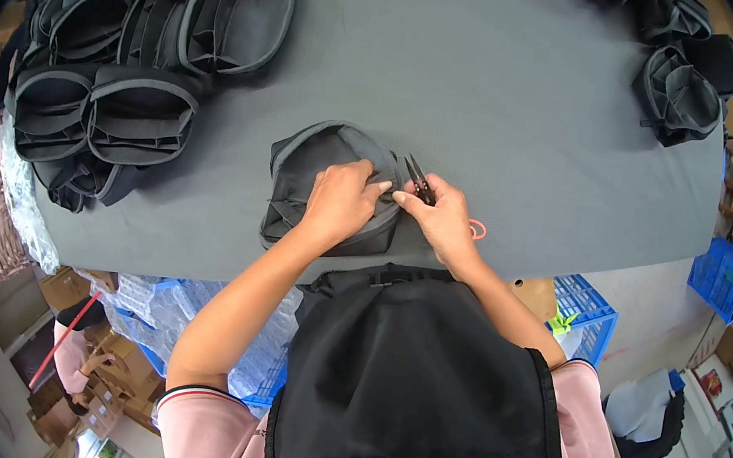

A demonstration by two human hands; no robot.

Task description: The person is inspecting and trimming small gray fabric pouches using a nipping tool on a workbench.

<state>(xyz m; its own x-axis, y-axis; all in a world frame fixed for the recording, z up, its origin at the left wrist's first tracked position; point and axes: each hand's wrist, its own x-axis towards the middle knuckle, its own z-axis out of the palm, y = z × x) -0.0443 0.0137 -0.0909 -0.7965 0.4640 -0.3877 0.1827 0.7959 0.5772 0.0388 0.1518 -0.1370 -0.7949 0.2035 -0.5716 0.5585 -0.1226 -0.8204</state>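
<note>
A black fabric bag (287,164) with a grey-trimmed rim and inner dividers lies open-topped on the table in front of me. My left hand (343,197) reaches over it, its fingers closed on the bag's right side near the rim. Just to the right, my right hand (443,220) grips small dark thread snips (420,181), blades pointing up and away from me. An orange loop (477,230) shows beside that hand. The right thumb and fingertip come close to the left fingertips at the bag's edge; any thread between them is too small to make out.
Similar black bags (143,110) are piled on the table's left, and more (680,98) sit at its far right. Blue crates (591,302) and plastic wrapping (217,325) are below the near edge of the grey table (493,89). Another person (73,349) is at the lower left.
</note>
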